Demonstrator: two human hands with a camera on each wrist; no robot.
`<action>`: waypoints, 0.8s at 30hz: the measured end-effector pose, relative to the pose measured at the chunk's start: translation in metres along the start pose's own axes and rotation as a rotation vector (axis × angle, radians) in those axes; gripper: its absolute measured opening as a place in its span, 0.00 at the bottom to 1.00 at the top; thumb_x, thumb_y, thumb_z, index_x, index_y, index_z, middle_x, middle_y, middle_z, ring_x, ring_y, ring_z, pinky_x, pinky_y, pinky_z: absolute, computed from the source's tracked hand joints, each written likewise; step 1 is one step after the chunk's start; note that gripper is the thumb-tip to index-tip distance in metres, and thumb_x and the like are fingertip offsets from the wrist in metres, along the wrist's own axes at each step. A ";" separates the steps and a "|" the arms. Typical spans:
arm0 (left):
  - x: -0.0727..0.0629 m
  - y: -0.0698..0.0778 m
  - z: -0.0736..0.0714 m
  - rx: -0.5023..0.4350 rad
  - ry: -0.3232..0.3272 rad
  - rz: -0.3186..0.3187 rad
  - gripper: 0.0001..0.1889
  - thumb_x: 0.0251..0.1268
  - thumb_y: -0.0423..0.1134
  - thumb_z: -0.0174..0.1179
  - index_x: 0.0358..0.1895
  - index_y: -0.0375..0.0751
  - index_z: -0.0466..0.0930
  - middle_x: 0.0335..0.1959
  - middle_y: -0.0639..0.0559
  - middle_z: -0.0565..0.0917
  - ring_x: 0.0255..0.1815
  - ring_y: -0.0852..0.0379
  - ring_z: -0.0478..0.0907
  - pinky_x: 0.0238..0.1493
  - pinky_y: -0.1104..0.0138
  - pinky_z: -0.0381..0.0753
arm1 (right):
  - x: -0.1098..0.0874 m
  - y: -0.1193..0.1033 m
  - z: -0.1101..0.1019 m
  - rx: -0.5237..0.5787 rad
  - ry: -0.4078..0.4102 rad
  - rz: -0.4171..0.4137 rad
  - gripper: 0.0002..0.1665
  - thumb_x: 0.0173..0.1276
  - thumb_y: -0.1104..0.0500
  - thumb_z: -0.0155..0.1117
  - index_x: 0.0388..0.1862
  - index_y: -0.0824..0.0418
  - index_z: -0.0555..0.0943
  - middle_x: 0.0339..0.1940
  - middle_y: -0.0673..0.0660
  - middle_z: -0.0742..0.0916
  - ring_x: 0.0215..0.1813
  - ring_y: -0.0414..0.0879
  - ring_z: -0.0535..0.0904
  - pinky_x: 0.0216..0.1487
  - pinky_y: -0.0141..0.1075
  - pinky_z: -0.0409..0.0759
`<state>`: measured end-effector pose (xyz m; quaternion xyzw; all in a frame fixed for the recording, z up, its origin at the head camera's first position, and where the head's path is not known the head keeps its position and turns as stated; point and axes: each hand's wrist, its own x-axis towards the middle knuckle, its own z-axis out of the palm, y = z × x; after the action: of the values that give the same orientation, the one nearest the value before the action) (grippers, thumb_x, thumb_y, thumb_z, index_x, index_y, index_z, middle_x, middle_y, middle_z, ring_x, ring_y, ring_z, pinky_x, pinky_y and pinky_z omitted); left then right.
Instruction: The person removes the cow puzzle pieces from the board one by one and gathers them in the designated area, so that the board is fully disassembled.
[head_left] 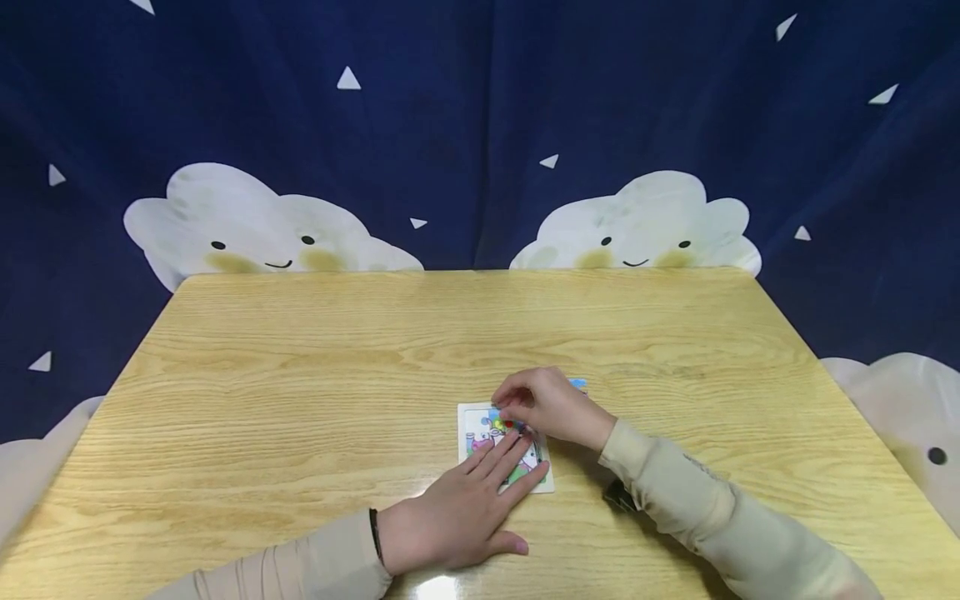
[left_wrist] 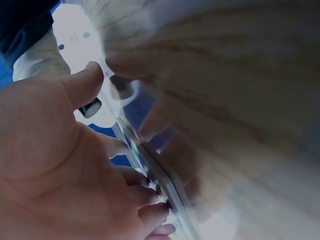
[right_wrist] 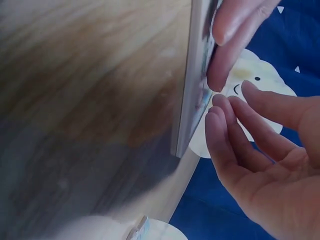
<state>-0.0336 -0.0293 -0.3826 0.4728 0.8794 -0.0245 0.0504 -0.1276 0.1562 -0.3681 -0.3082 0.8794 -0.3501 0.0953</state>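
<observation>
A small jigsaw puzzle in a white frame, with a colourful cartoon picture, lies on the table. My left hand rests on it, fingers straight and spread over the lower right of the picture, thumb off to the side above the tabletop. Over the upper part of the puzzle is my right hand, its fingers bent and their tips near the picture. The right wrist view shows a gap between thumb and fingers, with nothing seen in it. The hands hide much of the picture.
Just beyond my right hand, a loose puzzle piece with blue on it lies partly hidden on the wooden table. A small black object shows under the right forearm. A dark blue curtain with smiling clouds hangs behind the table.
</observation>
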 end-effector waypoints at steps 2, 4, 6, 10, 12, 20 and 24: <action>0.000 0.000 0.000 -0.002 -0.007 0.001 0.42 0.71 0.68 0.37 0.80 0.46 0.47 0.79 0.39 0.45 0.79 0.47 0.41 0.74 0.57 0.52 | 0.001 -0.001 0.002 -0.012 0.005 0.008 0.06 0.64 0.67 0.69 0.40 0.64 0.86 0.30 0.48 0.87 0.32 0.35 0.80 0.35 0.30 0.79; 0.001 0.000 -0.001 -0.016 -0.023 0.002 0.42 0.71 0.68 0.37 0.80 0.46 0.46 0.79 0.40 0.44 0.79 0.47 0.40 0.74 0.57 0.51 | 0.002 -0.001 0.004 -0.027 0.009 0.016 0.05 0.64 0.68 0.68 0.39 0.64 0.86 0.30 0.47 0.86 0.32 0.34 0.80 0.35 0.29 0.79; 0.001 -0.001 -0.002 -0.043 -0.041 0.002 0.43 0.71 0.68 0.38 0.80 0.47 0.44 0.80 0.40 0.42 0.79 0.47 0.38 0.74 0.57 0.50 | 0.003 -0.002 0.005 -0.042 0.011 0.020 0.04 0.64 0.68 0.68 0.38 0.63 0.86 0.29 0.47 0.86 0.31 0.34 0.80 0.35 0.29 0.78; 0.000 -0.003 -0.005 -0.102 -0.075 0.003 0.44 0.71 0.69 0.38 0.80 0.47 0.42 0.80 0.40 0.38 0.79 0.47 0.35 0.75 0.56 0.48 | 0.006 -0.005 0.007 -0.059 0.004 0.026 0.04 0.65 0.68 0.67 0.37 0.63 0.86 0.29 0.47 0.86 0.30 0.33 0.78 0.34 0.29 0.78; -0.001 -0.003 -0.006 -0.117 -0.084 0.006 0.44 0.71 0.68 0.39 0.80 0.47 0.42 0.80 0.40 0.37 0.79 0.47 0.34 0.75 0.56 0.47 | 0.007 -0.005 0.008 -0.065 0.004 0.028 0.05 0.65 0.69 0.66 0.37 0.63 0.86 0.29 0.47 0.86 0.29 0.33 0.78 0.33 0.29 0.78; -0.001 -0.003 -0.005 -0.097 -0.083 0.017 0.43 0.71 0.69 0.39 0.80 0.47 0.42 0.80 0.40 0.38 0.79 0.46 0.35 0.75 0.57 0.48 | 0.011 -0.002 0.008 -0.036 -0.011 0.045 0.03 0.67 0.64 0.67 0.34 0.61 0.86 0.27 0.47 0.85 0.26 0.34 0.75 0.30 0.30 0.76; -0.001 -0.004 -0.005 -0.090 -0.083 0.009 0.43 0.71 0.69 0.39 0.80 0.48 0.42 0.80 0.40 0.39 0.79 0.47 0.36 0.75 0.57 0.48 | 0.013 -0.005 0.004 0.014 -0.005 0.042 0.03 0.67 0.63 0.67 0.33 0.60 0.86 0.25 0.48 0.85 0.25 0.36 0.74 0.29 0.30 0.74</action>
<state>-0.0364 -0.0316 -0.3774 0.4727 0.8746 -0.0043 0.1080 -0.1341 0.1434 -0.3673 -0.2900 0.8829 -0.3533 0.1070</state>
